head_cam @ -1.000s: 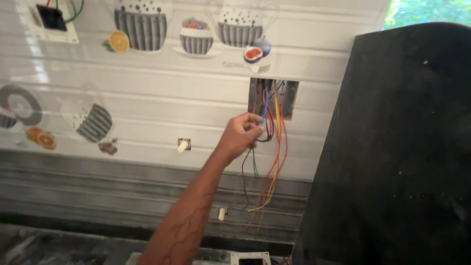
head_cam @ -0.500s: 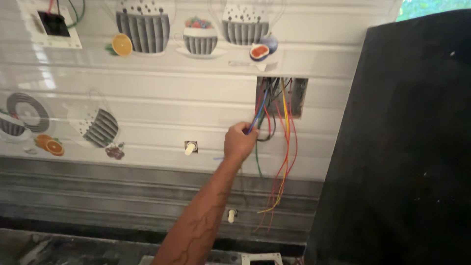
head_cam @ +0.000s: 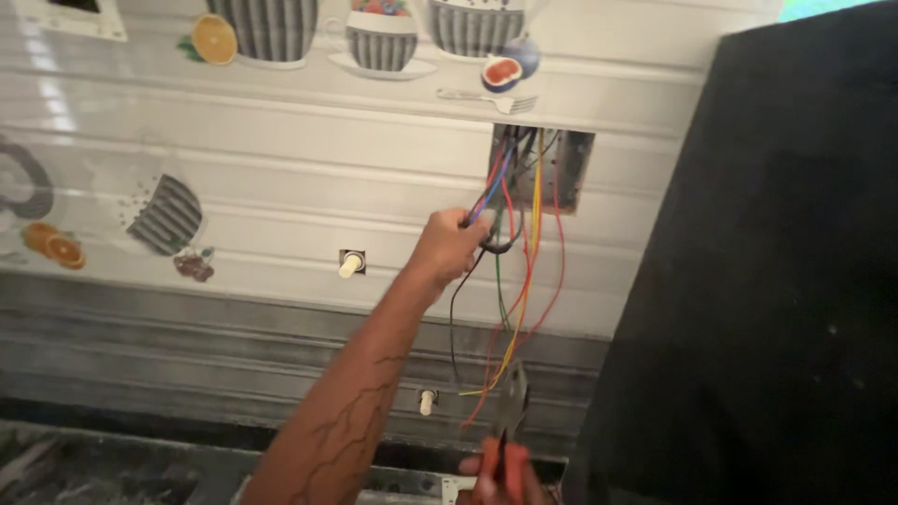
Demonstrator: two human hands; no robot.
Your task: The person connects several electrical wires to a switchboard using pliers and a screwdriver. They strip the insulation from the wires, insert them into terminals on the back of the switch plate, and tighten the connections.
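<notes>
Wires in several colours hang from the wall opening, and the left hand, just below that opening, has its fingers closed round a few of them. Further below, the right hand grips orange-handled pliers, tips raised toward the strands. Sorting looks underway; cutting or stripping calls for one wire held apart.

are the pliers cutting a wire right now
No, the pliers in the right hand point up with their tip beside the hanging wires, gripping none.
</notes>
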